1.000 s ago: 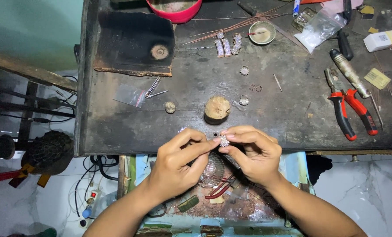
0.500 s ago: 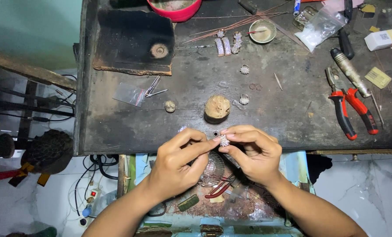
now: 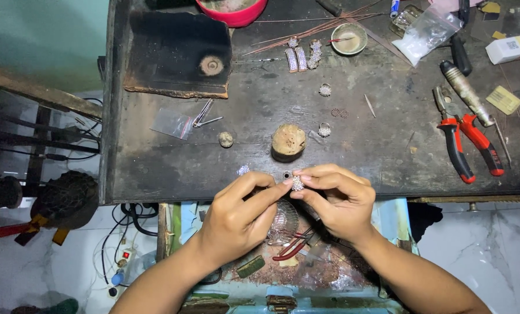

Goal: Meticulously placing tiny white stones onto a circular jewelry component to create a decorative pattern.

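Almost nothing has moved since a second ago: both hands stay pinched together at the near edge of the dark table (image 3: pixel 172 168), which suggests fine fiddling rather than a new step. The left hand (image 3: pixel 236 218) closes thumb and forefinger on the small sparkly silver ornament (image 3: pixel 297 184); the right hand (image 3: pixel 338 200) grips its other side. Just beyond sits a round wooden block (image 3: pixel 288 141), and far right lie red-handled pliers (image 3: pixel 466 142).

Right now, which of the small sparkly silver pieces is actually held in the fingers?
The silver cluster piece, pinched between the left hand and right hand at the bench edge. The others lie loose on the workbench.
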